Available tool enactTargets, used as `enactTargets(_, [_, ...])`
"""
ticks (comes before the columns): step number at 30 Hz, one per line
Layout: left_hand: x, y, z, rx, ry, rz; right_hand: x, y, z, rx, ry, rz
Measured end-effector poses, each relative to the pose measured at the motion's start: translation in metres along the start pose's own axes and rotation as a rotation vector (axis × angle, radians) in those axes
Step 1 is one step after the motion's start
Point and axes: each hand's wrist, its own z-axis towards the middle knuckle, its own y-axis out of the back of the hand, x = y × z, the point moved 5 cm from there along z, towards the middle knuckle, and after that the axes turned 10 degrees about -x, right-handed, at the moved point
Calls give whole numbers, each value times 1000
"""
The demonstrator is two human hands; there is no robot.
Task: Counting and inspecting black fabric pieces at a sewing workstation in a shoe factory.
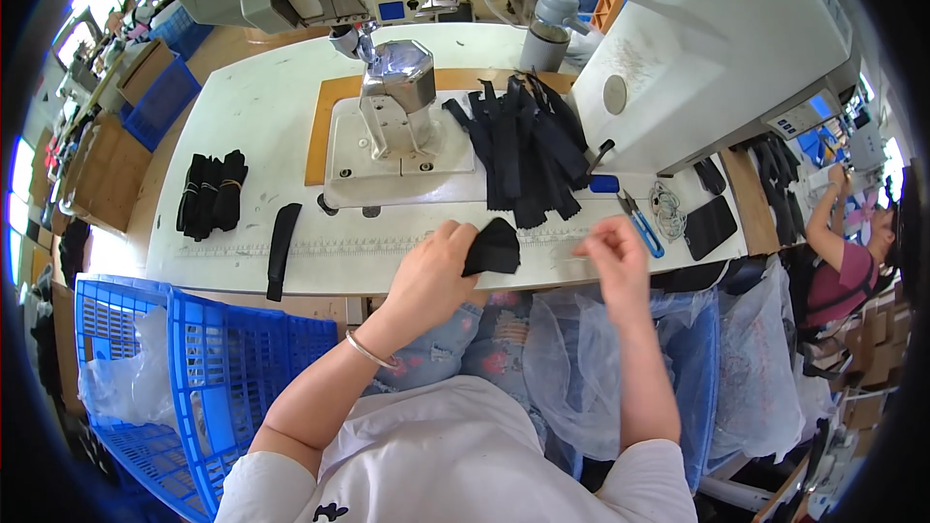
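My left hand (pixel 434 269), with a bangle on its wrist, is closed on a folded black fabric piece (pixel 492 248) above the table's front edge. To its right, my right hand (pixel 618 257) is raised with fingers curled and thumb and fingertips drawn together. Whatever those fingertips pinch, if anything, is too small to make out. Beyond both hands a loose heap of black fabric strips (pixel 523 150) lies beside the sewing machine's post (pixel 397 87). One single black strip (pixel 281 250) lies at the left, reaching over the front edge.
Banded black bundles (pixel 211 194) sit on the white table (pixel 252 87) at left. Blue-handled thread snips (pixel 644 230), a coil of cord (pixel 666 208) and a dark flat pad (pixel 710 228) lie at right. Blue crate (pixel 179 378) and plastic bags (pixel 581 358) flank my lap. Another person (pixel 848 261) works far right.
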Motion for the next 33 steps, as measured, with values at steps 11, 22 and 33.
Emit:
enactTargets(11, [12, 11, -15, -122, 462, -537, 33, -86, -38, -4, 180, 40])
enactTargets(22, [53, 30, -12, -256, 386, -436, 86, -82, -14, 11, 373, 60])
enactTargets(33, [50, 13, -10, 310, 572, -1279, 52, -129, 0, 240, 351, -311])
